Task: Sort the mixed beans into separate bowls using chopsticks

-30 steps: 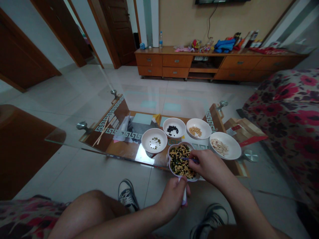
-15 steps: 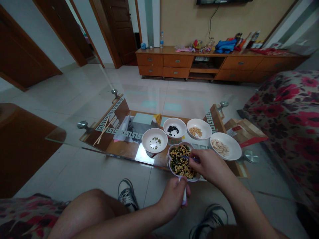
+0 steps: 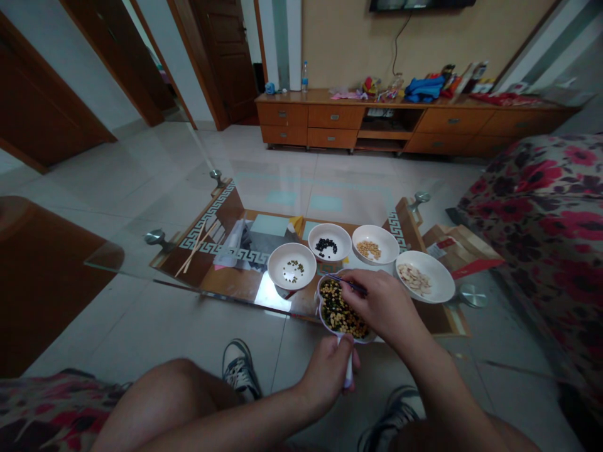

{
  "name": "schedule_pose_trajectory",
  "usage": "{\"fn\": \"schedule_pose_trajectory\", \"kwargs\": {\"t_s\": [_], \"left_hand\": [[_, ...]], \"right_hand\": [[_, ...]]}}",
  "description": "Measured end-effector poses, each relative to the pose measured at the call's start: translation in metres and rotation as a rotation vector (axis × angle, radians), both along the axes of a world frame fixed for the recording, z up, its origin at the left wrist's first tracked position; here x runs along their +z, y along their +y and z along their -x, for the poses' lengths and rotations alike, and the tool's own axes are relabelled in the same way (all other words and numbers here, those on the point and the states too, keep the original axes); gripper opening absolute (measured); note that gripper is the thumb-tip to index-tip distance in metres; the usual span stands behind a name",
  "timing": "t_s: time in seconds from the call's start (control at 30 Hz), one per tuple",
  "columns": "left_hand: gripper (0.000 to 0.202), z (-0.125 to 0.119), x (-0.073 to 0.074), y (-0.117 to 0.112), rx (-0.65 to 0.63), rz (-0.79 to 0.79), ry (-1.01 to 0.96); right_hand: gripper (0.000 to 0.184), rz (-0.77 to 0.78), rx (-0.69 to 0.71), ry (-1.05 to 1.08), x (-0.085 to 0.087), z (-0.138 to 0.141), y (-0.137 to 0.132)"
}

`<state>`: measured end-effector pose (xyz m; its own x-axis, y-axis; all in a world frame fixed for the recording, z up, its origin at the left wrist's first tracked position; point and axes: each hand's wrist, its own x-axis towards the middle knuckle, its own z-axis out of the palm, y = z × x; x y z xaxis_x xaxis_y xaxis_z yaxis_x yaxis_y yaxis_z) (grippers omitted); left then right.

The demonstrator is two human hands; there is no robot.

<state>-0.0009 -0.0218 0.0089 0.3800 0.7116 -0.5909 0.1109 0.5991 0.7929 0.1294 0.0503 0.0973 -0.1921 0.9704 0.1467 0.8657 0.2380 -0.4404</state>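
Note:
My left hand (image 3: 327,370) is wrapped round the white and purple handle (image 3: 349,371) of a flower-shaped bowl (image 3: 321,314). Mixed beans (image 3: 340,314), yellow, black and green, cover its bottom. Over the bowl's far rim, my right hand (image 3: 384,304) pinches slim dark tweezers (image 3: 335,277), their tip pointing left toward the white bowls. Whether the tip grips a bean is too small to tell. Nearest the tip stand a bowl of green beans (image 3: 292,266) and a bowl of black beans (image 3: 330,242). Yellow beans (image 3: 369,249) and flat pale slices (image 3: 414,278) lie in two more bowls.
Everything stands on a glass table (image 3: 141,267) with metal supports and a wooden shelf below. Wooden chopsticks (image 3: 192,254) lie at the left. A paper bag (image 3: 464,248) is beyond the right end. Across the room stands a wooden TV cabinet (image 3: 334,117) with clutter on top.
My right hand has lifted the tweezers from among the beans and moved them up and left to the bowl's far rim. My left hand keeps hold of the handle.

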Motion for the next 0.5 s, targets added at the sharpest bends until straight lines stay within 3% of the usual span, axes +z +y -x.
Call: {"fn": "schedule_pose_trajectory", "kwargs": {"t_s": [0.27, 0.5], "left_hand": [[0.063, 0.001, -0.008, -0.001, 0.007, -0.004, -0.019], [0.063, 0.001, 0.000, 0.000, -0.010, -0.010, -0.003]], "right_hand": [[0.018, 0.000, 0.007, -0.007, -0.001, 0.022, 0.005], [0.018, -0.021, -0.040, 0.004, 0.000, 0.011, 0.004]]}}
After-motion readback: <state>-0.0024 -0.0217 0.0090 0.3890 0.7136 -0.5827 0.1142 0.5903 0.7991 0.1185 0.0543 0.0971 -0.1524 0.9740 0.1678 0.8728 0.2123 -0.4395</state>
